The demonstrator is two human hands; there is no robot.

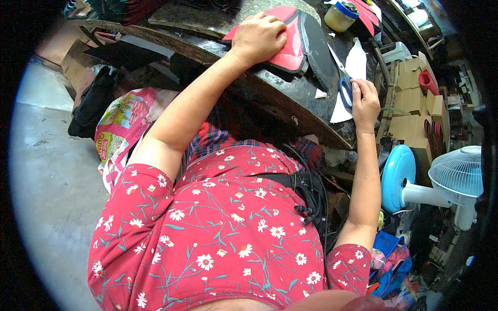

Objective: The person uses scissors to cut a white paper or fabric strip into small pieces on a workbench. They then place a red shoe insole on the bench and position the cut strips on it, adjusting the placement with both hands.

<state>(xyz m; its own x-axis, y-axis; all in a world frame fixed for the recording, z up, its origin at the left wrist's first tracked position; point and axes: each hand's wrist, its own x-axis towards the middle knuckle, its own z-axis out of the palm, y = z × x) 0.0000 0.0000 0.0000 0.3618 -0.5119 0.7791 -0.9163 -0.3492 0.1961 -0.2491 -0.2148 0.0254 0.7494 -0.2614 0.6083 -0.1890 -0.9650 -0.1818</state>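
Note:
My left hand (pixel 259 37) rests on a glossy red piece with black edging (pixel 294 49) on the dark workbench, its fingers curled and pressed together over it. A flat black piece (pixel 319 57) lies against the right side of the red one. Farther right, my right hand (pixel 366 105) has its fingers bent and pinched at the blue handle of a pair of scissors (pixel 344 92). The blades point away from me. White paper-like pieces (pixel 356 61) lie beside and under the scissors. Part of the right hand's grip is hidden.
A jar with a blue rim (pixel 341 17) stands at the back of the bench (pixel 280 89), near more red pieces (pixel 367 14). Cardboard boxes (pixel 411 98) and a white-and-blue fan (pixel 456 176) stand to the right. A printed pink bag (pixel 124 122) hangs at the left, below the bench edge.

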